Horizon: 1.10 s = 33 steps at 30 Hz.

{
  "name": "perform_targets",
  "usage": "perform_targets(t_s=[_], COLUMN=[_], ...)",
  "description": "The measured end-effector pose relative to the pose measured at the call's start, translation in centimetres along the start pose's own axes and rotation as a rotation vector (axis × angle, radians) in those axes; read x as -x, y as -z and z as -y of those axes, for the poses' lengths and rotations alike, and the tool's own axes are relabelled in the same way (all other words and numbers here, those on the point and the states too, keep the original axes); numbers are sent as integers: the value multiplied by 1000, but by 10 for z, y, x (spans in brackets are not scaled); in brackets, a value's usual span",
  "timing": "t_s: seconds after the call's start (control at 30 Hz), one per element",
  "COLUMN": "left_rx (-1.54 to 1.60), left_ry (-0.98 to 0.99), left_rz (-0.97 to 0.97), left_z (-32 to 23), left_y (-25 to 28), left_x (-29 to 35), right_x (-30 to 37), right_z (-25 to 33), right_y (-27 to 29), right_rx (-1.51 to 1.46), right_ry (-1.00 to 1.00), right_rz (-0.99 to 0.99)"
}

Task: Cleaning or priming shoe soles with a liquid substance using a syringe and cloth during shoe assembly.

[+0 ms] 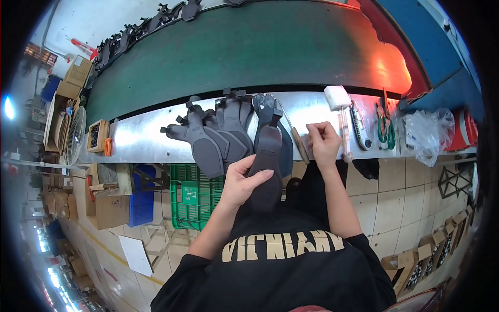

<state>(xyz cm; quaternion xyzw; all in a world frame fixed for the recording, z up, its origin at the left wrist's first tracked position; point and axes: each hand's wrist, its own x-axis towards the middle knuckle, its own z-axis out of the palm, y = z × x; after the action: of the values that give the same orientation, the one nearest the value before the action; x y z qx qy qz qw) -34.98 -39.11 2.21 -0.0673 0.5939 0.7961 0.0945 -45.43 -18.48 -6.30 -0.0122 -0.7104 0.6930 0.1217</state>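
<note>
My left hand (244,182) grips a dark high-heeled shoe sole (267,148) by its wide forefoot part, thumb on top, the heel end pointing away from me over the metal bench. To its right my right hand (325,143) is raised with thumb and forefinger pinched together; whatever may be between them is too small to make out. A wooden-handled tool (300,143) with a thin shaft lies between the sole and my right hand. Several similar dark soles (208,148) are heaped to the left, their forefoot ends hanging over the bench's near edge.
Beyond the metal bench (140,125) runs a green conveyor belt (234,47), lit orange at its right end. A white block (338,97), a utility knife (357,122), green-handled scissors (385,130) and a clear plastic bag (426,130) lie rightward. Below the bench stands a green crate (182,208).
</note>
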Motion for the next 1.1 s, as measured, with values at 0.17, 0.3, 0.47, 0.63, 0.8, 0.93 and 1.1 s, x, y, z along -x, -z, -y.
perform_targets(t_s=[0.17, 0.3, 0.47, 0.63, 0.8, 0.93, 1.1], left_rx=[-69, -384, -571, -326, -277, -586, -830], left_ry=[-25, -289, -449, -489, -545, -486, -636], left_rz=[-6, -68, -441, -759, -904, -833, -465], left_z=[4, 3, -44, -58, -75, -66, -59], left_y=[0, 6, 41, 152, 186, 161, 83], left_x=[-4, -11, -16, -8, 19, 17, -8], right_x=[7, 7, 6, 4, 5, 4, 3], right_z=[-2, 6, -2, 2, 1, -1, 5], right_y=[2, -8, 4, -1, -4, -5, -3], right_rx=[269, 213, 200, 172, 193, 206, 165], right_ry=[201, 325, 201, 214, 199, 185, 188], right_rz=[32, -19, -29, 20, 60, 48, -29])
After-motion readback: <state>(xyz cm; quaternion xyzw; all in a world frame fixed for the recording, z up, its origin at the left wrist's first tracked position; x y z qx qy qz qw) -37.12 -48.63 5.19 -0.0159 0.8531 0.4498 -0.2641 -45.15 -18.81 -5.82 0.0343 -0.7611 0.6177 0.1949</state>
